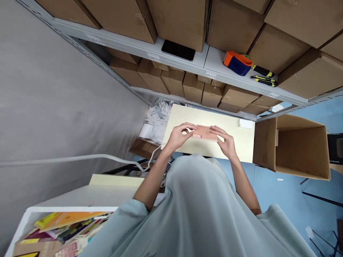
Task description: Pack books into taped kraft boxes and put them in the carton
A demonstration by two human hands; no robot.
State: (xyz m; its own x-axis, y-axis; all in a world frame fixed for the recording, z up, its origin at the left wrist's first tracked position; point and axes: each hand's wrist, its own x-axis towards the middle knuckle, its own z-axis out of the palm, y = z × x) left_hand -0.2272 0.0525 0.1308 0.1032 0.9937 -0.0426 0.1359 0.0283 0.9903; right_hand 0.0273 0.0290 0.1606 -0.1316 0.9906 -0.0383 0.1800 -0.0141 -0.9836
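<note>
A flat pink rectangular piece [206,132] is held by its two ends above a pale cream tabletop [184,116]. A small brighter pink patch shows at its lower left edge. My left hand [180,136] has its thumb and fingers closed on the left end. On the right end, my right hand [224,140] pinches with the thumb below and fingers lying over the top. Whether the piece is a box, a folder or a wrapper cannot be made out. Near the table's right back corner lies a small white card or box [245,123].
An open cardboard box [300,146] stands against the table's right end. Shelves with cardboard boxes [177,21] rise behind it. A black phone-like slab [178,50], a tape dispenser [238,63] and a cutter knife [264,81] lie on the shelf. White paper scraps [159,116] heap at left.
</note>
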